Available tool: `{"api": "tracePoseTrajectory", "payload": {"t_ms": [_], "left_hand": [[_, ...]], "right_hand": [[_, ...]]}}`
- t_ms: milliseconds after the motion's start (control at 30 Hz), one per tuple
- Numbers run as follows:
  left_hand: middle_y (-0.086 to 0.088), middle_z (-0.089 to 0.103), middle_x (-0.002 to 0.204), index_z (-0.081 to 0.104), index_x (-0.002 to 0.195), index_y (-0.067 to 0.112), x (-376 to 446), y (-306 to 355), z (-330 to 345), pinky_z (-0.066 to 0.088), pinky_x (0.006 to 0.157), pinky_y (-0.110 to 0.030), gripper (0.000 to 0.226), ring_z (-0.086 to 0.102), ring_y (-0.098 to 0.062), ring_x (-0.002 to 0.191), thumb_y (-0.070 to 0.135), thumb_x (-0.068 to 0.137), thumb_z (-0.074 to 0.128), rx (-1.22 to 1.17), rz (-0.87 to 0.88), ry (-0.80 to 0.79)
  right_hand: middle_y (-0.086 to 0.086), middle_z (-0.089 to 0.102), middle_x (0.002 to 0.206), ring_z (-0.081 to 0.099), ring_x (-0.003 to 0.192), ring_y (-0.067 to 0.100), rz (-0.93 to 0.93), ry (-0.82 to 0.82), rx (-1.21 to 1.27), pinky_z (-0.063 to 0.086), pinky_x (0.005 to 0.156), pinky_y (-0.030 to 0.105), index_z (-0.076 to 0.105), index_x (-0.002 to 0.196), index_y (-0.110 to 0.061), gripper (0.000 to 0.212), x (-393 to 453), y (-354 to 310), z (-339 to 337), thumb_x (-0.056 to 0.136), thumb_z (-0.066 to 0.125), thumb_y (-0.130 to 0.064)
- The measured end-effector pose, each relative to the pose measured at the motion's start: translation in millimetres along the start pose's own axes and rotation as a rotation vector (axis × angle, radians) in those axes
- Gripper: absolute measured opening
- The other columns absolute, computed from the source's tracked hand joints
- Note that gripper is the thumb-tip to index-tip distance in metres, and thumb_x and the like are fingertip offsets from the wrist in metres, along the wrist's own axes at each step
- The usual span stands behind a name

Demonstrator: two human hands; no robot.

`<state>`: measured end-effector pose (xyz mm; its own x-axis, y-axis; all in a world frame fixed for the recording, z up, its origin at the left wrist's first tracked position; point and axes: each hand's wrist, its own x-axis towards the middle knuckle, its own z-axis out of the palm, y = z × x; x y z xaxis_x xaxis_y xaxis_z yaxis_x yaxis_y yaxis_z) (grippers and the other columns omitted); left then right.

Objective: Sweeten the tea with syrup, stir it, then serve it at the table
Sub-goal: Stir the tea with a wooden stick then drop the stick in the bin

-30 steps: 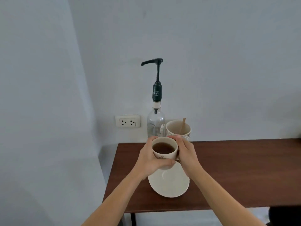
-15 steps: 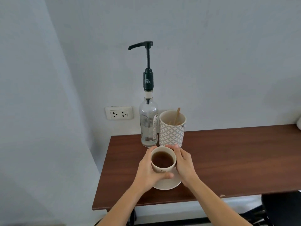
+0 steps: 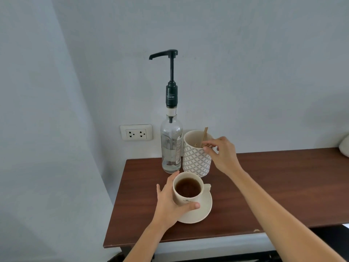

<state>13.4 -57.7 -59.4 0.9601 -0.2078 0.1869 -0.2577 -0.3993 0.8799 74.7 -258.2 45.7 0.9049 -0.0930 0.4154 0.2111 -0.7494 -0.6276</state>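
A cream cup of dark tea [image 3: 188, 188] rests on a cream saucer [image 3: 203, 210] near the left end of the brown table [image 3: 273, 190]. My left hand [image 3: 170, 201] wraps around the cup's left side. Behind it stands a clear syrup bottle [image 3: 171, 144] with a tall black pump [image 3: 171, 72]. Beside the bottle, a patterned white holder [image 3: 196, 159] contains wooden stir sticks [image 3: 204, 136]. My right hand [image 3: 221, 154] is at the holder's rim, fingertips pinching at a stick's lower part.
A white wall socket [image 3: 136, 132] sits left of the bottle. The wall runs close behind the table. A white object [image 3: 344, 146] pokes in at the far right edge. The table's front edge is near my arms.
The cup came down onto the saucer. My right hand let go of the cup and moved up to the stick holder. The view shifted downward and closer.
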Motion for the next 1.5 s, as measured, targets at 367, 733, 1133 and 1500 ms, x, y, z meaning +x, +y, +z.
{"api": "tracePoseTrajectory", "payload": {"t_ms": [367, 733, 1133, 1500], "left_hand": [[0.049, 0.040, 0.133, 0.036, 0.139, 0.048, -1.9, 0.0, -2.3, -0.004, 0.123, -0.053, 0.105, 0.038, 0.010, 0.136, 0.078, 0.048, 0.080, -0.009, -0.003, 0.017], [0.034, 0.051, 0.133, 0.042, 0.140, 0.041, -2.9, 2.9, -3.3, 0.014, 0.122, -0.058, 0.110, 0.042, 0.002, 0.135, 0.081, 0.045, 0.080, -0.018, 0.018, 0.057], [0.036, 0.051, 0.128, 0.038, 0.125, 0.058, -1.9, 0.9, -1.8, 0.024, 0.119, -0.054, 0.096, 0.037, 0.014, 0.129, 0.077, 0.043, 0.083, -0.006, 0.042, 0.063], [0.033, 0.054, 0.130, 0.044, 0.132, 0.046, -2.7, 0.3, -4.3, 0.028, 0.117, -0.052, 0.100, 0.044, 0.007, 0.128, 0.075, 0.045, 0.085, -0.033, 0.032, 0.048]], "right_hand": [[0.003, 0.076, 0.078, 0.062, 0.067, 0.007, 0.024, 0.074, 0.139, 0.045, 0.068, 0.010, 0.080, 0.082, -0.008, 0.009, 32.8, -24.8, -16.9, 0.077, 0.083, -0.014], [-0.001, 0.067, 0.069, 0.055, 0.062, 0.007, 0.041, 0.175, 0.124, 0.043, 0.063, 0.023, 0.074, 0.080, -0.008, 0.016, 43.1, -25.4, -21.2, 0.086, 0.075, -0.022], [-0.002, 0.077, 0.101, 0.062, 0.103, 0.022, 0.139, -0.192, -0.318, 0.029, 0.090, 0.041, 0.082, 0.088, -0.023, 0.009, 57.6, -30.6, 8.2, 0.087, 0.074, -0.026], [0.005, 0.057, 0.061, 0.048, 0.055, 0.021, -0.222, 0.236, 0.156, 0.035, 0.051, 0.018, 0.056, 0.081, -0.009, 0.023, -40.5, -78.7, -63.6, 0.102, 0.050, -0.015]]}}
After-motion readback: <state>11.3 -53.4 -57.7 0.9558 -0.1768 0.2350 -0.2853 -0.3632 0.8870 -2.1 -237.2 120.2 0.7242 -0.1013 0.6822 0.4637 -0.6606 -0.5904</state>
